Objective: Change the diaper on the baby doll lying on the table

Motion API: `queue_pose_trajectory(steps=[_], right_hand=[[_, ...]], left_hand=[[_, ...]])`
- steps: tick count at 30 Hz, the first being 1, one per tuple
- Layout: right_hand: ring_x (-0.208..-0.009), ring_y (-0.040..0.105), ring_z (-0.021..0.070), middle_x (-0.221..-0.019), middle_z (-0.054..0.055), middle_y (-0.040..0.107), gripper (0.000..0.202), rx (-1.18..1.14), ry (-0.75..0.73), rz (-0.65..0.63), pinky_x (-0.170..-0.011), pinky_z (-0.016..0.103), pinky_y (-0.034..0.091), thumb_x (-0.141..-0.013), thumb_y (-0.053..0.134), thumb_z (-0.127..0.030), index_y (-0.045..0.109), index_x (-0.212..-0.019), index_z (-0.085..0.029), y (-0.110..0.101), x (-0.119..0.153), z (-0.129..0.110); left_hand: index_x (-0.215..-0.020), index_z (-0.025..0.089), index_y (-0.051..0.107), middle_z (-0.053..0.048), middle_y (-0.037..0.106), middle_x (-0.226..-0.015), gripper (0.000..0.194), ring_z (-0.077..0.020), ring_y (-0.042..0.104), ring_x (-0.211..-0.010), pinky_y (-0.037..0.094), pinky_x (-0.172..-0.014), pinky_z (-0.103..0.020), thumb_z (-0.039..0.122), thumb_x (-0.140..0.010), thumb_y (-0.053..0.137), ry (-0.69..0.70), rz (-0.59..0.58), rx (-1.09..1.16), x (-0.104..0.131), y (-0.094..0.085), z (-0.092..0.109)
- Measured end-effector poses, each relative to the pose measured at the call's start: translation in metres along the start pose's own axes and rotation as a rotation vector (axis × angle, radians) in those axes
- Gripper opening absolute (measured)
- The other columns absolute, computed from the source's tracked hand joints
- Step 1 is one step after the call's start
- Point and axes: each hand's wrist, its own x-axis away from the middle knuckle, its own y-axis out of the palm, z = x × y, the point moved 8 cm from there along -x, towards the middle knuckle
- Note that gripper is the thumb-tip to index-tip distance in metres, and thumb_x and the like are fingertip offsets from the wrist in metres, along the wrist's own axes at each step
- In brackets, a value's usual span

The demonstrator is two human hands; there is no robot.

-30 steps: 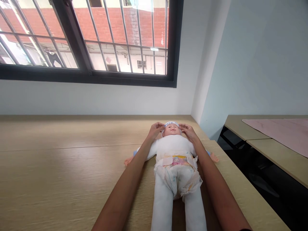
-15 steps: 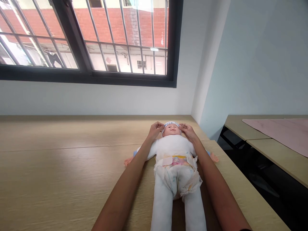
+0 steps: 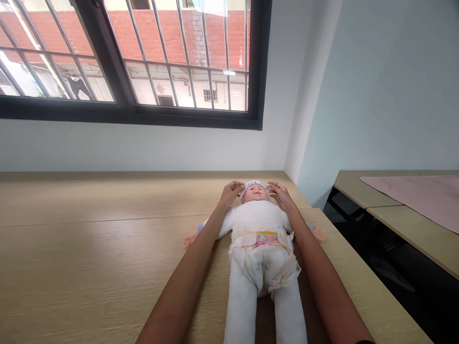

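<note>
A baby doll (image 3: 261,216) lies on its back on the wooden table, its head at the far end and its legs toward me. On its head is a white cap (image 3: 255,183) with blue lettering on the band. My left hand (image 3: 232,192) is at the left side of the cap, fingers bent and slightly apart. At the right side, my right hand (image 3: 279,193) has its fingers parted by the cap's edge. Around the doll's hips is a diaper (image 3: 265,260) with a colored waistband. My forearms run along both sides of the doll, partly covering its arms.
The light wooden table (image 3: 89,267) meets the white wall below a barred window (image 3: 186,57). Beyond a dark gap on the right stands another table with a pink mat (image 3: 423,196) on it.
My fingers have loosened and moved slightly off the cap's sides, and more of its lettered band shows. The doll lies as before.
</note>
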Motion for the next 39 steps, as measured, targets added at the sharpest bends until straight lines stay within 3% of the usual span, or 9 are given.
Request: queue_pose_trajectory(steps=[3,8,16,23,39], right_hand=[[-0.083,0.062,0.0159,-0.092,0.003,0.07,0.038,0.029,-0.035,-0.047,-0.067,0.024,0.046,-0.06,0.074,-0.03,0.066,-0.096,-0.022,0.005,0.001,-0.003],[-0.088,0.062,0.0173,-0.093,0.003,0.07,0.04,0.095,-0.115,-0.032,-0.072,0.027,0.046,-0.058,0.077,-0.031,0.067,-0.096,-0.022,0.006,0.002,-0.008],[-0.083,0.062,0.0181,-0.082,0.002,0.07,0.03,0.17,-0.183,-0.014,-0.08,0.033,0.047,-0.058,0.075,-0.028,0.068,-0.086,-0.021,0.01,0.002,-0.021],[-0.078,0.059,0.0171,-0.087,0.003,0.071,0.023,0.326,-0.265,-0.015,-0.078,0.033,0.048,-0.063,0.07,-0.03,0.07,-0.084,-0.021,0.016,0.004,-0.033],[-0.079,0.06,0.018,-0.083,0.003,0.069,0.022,0.293,-0.212,-0.002,-0.076,0.032,0.048,-0.062,0.07,-0.036,0.067,-0.077,-0.02,0.014,0.004,-0.026]], left_hand=[[-0.089,0.017,0.074,-0.004,0.068,-0.073,0.032,-0.0156,0.058,-0.068,0.044,-0.062,-0.026,0.038,-0.064,0.072,0.013,-0.004,-0.05,0.0,0.001,0.003],[-0.077,0.018,0.074,-0.006,0.072,-0.085,0.021,-0.0167,0.058,-0.074,0.046,-0.072,-0.029,0.033,-0.062,0.073,0.071,0.031,-0.107,0.0,0.003,0.011],[-0.066,0.017,0.066,-0.003,0.066,-0.067,0.012,-0.0166,0.057,-0.067,0.043,-0.065,-0.028,0.027,-0.062,0.069,0.04,0.087,-0.126,-0.002,0.005,0.013],[-0.065,0.019,0.061,0.001,0.059,-0.063,0.01,-0.0148,0.052,-0.063,0.04,-0.063,-0.027,0.023,-0.059,0.066,0.046,0.132,-0.129,-0.004,0.005,0.013],[-0.064,0.019,0.059,0.001,0.058,-0.064,0.009,-0.0141,0.052,-0.064,0.04,-0.063,-0.026,0.023,-0.059,0.065,0.072,0.129,-0.13,0.0,0.006,0.02]])
